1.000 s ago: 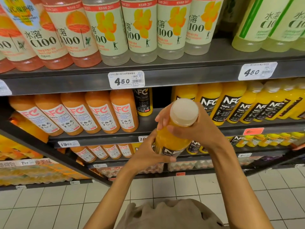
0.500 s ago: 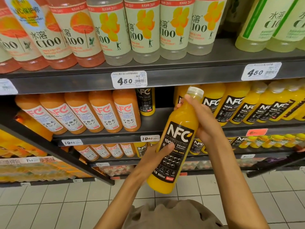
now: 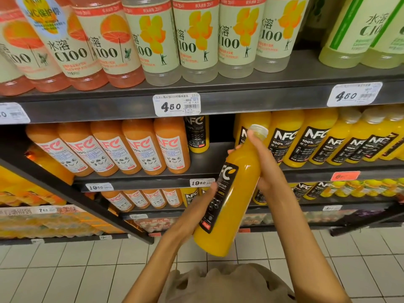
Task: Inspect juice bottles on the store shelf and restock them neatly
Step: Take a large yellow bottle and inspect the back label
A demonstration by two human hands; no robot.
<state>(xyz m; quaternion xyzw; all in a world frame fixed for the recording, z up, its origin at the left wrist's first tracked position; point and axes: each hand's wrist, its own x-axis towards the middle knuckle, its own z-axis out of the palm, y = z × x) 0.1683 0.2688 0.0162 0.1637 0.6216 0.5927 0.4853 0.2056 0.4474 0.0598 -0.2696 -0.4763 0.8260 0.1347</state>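
- Two hands held one bottle in front of the shelf, cap end tilted up and to the right, base towards the floor.
- Right hand was curled round the bottle's tapered shoulder, its thumb lying up beside the pale ribbed cap.
- Left hand gripped the lower body from the left, thumb pressed on the black label; its fingers were hidden behind the bottle.
- Bottle: smooth, glossy clear plastic, cylindrical with a rounded base, filled with opaque yellow juice; the matte black label bore white letters, partly turned away.
- Yellow row: bottles of the same form stood to the right on the middle shelf, touching side by side.
- Gap: a dark space between the yellow row and a single yellow bottle set further back.
- Orange row: bottles with white labels and red letters, left on the same shelf.
- Top row: taller bottles with cream paper-like labels, pink liquid at left, clear in the middle, pale green at right.
- Price tags: white rectangles with rounded corners, clipped to the dark grey metal shelf edges.
- Floor: pale square tiles with grey joints.
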